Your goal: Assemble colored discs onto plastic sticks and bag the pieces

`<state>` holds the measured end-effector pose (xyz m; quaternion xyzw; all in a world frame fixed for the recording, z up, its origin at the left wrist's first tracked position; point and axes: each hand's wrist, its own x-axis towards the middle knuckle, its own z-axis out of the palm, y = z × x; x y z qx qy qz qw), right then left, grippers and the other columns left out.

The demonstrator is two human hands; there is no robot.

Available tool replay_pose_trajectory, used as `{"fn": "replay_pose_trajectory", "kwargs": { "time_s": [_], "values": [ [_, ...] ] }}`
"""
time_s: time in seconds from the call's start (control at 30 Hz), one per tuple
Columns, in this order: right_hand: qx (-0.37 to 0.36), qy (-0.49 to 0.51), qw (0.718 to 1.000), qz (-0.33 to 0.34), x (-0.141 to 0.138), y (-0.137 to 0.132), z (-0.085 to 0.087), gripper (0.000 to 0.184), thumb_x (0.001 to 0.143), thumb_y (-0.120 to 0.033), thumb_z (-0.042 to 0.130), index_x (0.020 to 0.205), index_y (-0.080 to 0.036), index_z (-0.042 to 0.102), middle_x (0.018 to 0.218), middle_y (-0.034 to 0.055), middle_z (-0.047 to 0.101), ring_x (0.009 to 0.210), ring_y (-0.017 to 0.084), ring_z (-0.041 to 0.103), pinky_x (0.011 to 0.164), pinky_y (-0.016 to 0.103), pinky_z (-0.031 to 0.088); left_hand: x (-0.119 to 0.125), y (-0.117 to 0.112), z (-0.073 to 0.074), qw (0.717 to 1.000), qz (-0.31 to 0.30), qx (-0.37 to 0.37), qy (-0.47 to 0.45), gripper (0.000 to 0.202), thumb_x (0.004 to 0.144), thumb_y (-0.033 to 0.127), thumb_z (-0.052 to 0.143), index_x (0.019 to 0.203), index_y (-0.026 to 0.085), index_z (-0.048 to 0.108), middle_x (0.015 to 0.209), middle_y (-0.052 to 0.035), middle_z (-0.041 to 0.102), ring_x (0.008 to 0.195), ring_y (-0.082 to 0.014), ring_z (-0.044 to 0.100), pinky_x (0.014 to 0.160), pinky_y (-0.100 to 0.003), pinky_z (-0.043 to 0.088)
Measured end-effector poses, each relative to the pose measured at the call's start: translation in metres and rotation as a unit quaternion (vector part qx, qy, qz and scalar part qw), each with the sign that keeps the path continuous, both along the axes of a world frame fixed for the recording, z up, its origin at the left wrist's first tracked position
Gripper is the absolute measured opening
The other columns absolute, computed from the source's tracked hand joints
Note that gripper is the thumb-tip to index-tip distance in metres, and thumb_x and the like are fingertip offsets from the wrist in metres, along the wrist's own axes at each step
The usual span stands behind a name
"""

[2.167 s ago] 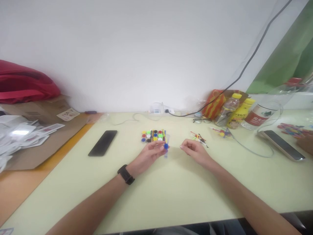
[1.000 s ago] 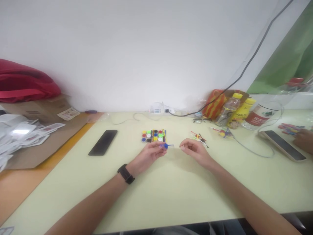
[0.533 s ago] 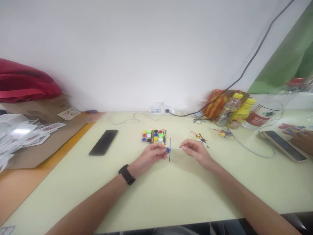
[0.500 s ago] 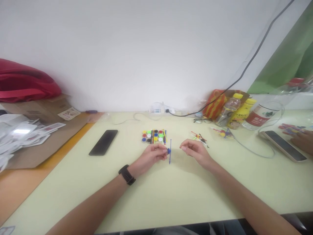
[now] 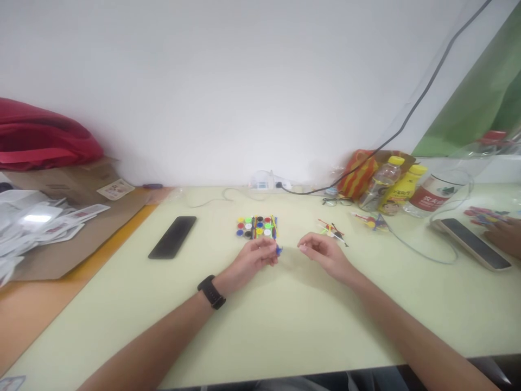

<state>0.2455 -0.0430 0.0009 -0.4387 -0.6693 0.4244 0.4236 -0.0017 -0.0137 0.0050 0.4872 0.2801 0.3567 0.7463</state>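
My left hand (image 5: pixel 257 254), with a black watch on its wrist, pinches a small blue plastic spinner piece (image 5: pixel 279 250) between thumb and fingers, just above the table. The piece looks short and blurred, and part of it is hidden by the fingertips. To its right, a little way off, my right hand (image 5: pixel 319 254) is loosely curled, thumb and index tips close together, and nothing shows in it. Behind my left hand lie rows of coloured round discs (image 5: pixel 249 225) and thin coloured sticks (image 5: pixel 275 225). Loose coloured sticks (image 5: pixel 332 232) form a small pile behind my right hand.
A black phone (image 5: pixel 172 237) lies left of my hands. Bottles (image 5: pixel 401 190), glasses (image 5: pixel 337 201) and a cable stand along the wall. At right are another phone (image 5: pixel 474 244) and another person's hand (image 5: pixel 504 236) by coloured pieces. Cardboard (image 5: pixel 89 233) covers the left side.
The long blue stick that stood upright at my left fingertips now appears as a short, blurred blue shape. Both hands stay almost in place.
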Motion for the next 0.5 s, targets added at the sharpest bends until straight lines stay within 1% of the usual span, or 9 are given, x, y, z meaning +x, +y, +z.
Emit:
{"fn": "replay_pose_trajectory", "kwargs": {
  "time_s": [0.07,0.17,0.27,0.33,0.43,0.5],
  "values": [
    [-0.003,-0.002,1.000,0.012,-0.002,-0.001,-0.002,0.039,0.093,-0.056,0.063,0.107,-0.020,0.065,0.065,-0.0042,0.044,0.059,0.014,0.040,0.055,0.027,0.033,0.000,-0.002,0.003,1.000,-0.004,0.006,-0.002,0.022,0.086,0.035,0.080,0.086,0.016,0.068,0.083,-0.0022,0.060,0.075,-0.0130,0.057,0.074,-0.027,0.042],
    [-0.005,-0.005,0.999,0.035,-0.008,-0.005,-0.005,0.044,0.094,-0.052,0.064,0.126,-0.023,0.059,0.068,-0.0046,0.045,0.061,0.014,0.042,0.056,0.027,0.035,0.001,-0.003,0.004,1.000,-0.009,0.029,0.007,0.025,0.086,0.038,0.079,0.087,0.016,0.069,0.082,-0.0023,0.060,0.074,-0.0127,0.054,0.073,-0.027,0.040],
    [0.005,-0.006,0.999,0.042,-0.016,-0.011,-0.006,0.057,0.095,-0.047,0.063,0.145,-0.028,0.044,0.073,-0.0036,0.048,0.064,0.015,0.045,0.058,0.027,0.038,0.002,-0.002,-0.001,0.998,0.005,0.054,0.022,0.028,0.086,0.043,0.078,0.088,0.015,0.072,0.082,-0.0027,0.059,0.073,-0.0128,0.052,0.072,-0.027,0.039],
    [0.015,-0.002,0.999,0.041,-0.019,-0.015,-0.006,0.067,0.096,-0.045,0.063,0.154,-0.031,0.032,0.078,-0.0029,0.050,0.064,0.015,0.045,0.058,0.027,0.039,0.002,0.001,-0.006,0.996,0.024,0.070,0.041,0.031,0.087,0.045,0.077,0.090,0.015,0.074,0.081,-0.0031,0.059,0.072,-0.0135,0.050,0.070,-0.027,0.038],
    [0.022,0.006,0.999,0.041,-0.022,-0.018,-0.007,0.080,0.096,-0.042,0.064,0.160,-0.034,0.016,0.083,-0.0024,0.050,0.064,0.014,0.044,0.057,0.027,0.039,0.002,0.005,-0.014,0.994,0.046,0.084,0.061,0.035,0.087,0.048,0.076,0.096,0.015,0.077,0.078,-0.0032,0.058,0.070,-0.0140,0.049,0.068,-0.028,0.038],
    [0.021,0.010,0.999,0.042,-0.023,-0.018,-0.008,0.087,0.095,-0.040,0.065,0.161,-0.036,0.007,0.085,-0.0027,0.050,0.062,0.013,0.042,0.056,0.026,0.038,0.001,0.006,-0.017,0.992,0.057,0.091,0.069,0.035,0.087,0.049,0.076,0.096,0.015,0.078,0.075,-0.0024,0.058,0.068,-0.0136,0.047,0.067,-0.028,0.037]
  ]
}}
